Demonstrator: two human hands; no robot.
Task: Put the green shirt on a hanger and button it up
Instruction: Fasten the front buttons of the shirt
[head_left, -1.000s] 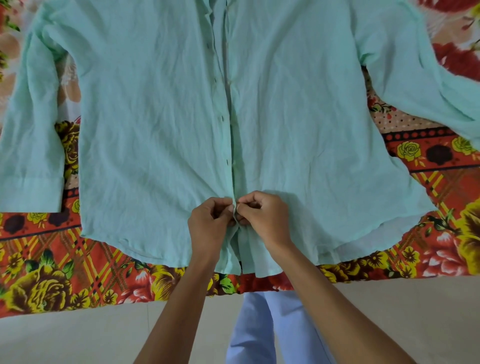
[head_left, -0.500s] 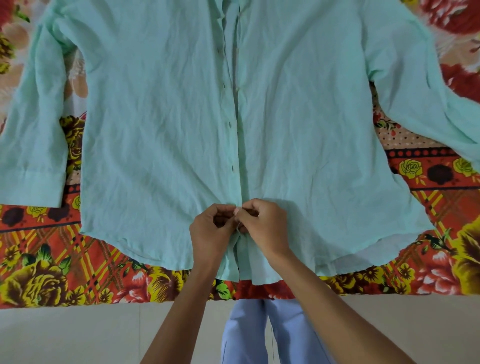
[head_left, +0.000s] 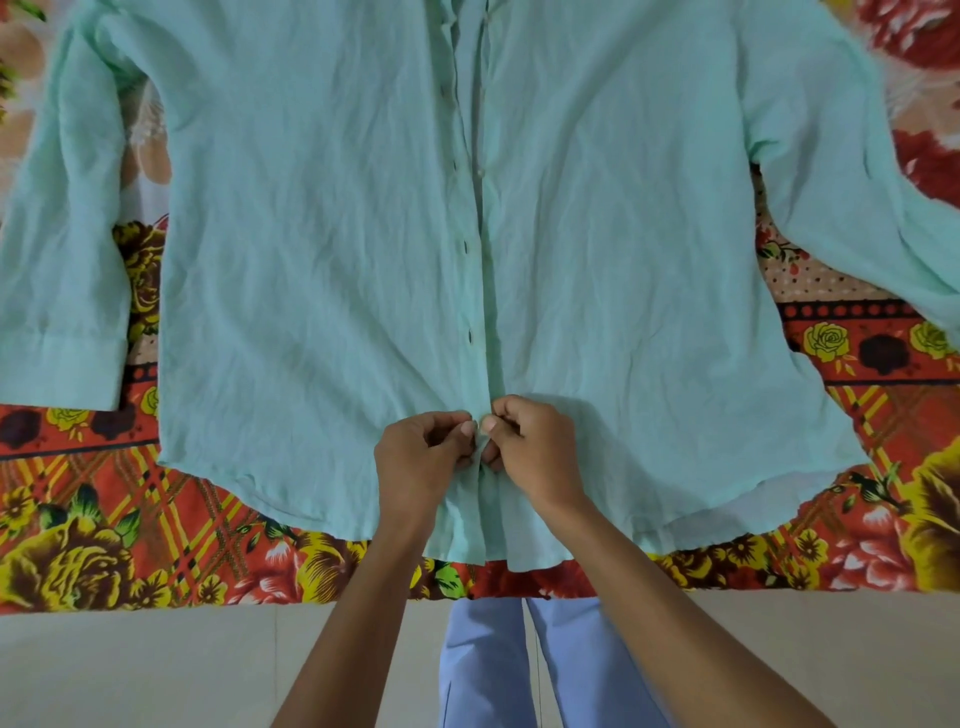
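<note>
My fingers (head_left: 470, 429) meet at the front opening of the green shirt (head_left: 322, 270), low down, a little above the hem. The left hand (head_left: 415, 457) has its thumb and forefinger curled tight on the left edge of the opening. The right hand (head_left: 535, 452) pinches the right edge against it, thumb tip to thumb tip. Both hands are closed on cloth. The button they are working is hidden under the fingers, so I cannot tell whether it is through its hole.

Above my hands the front edges lie together, with a row of small buttons (head_left: 470, 335) running up toward the collar, which is cut off at the top of the view. The shirt lies flat, front up, sleeves spread to either side, on a red and yellow flowered bedsheet (head_left: 104, 535). No hanger is visible, so I cannot say whether one sits inside the shoulders.

The risks, as I judge them:
- The cloth is thin and creased. It could bunch under my thumbs, and the button could slip back out of its hole.
- Pulling the two edges apart too hard could drag the whole shirt down the sheet and ruck the smooth front.
- I could match the button to the wrong hole, leaving the hem uneven; the right flap already shows lower than the left.
</note>
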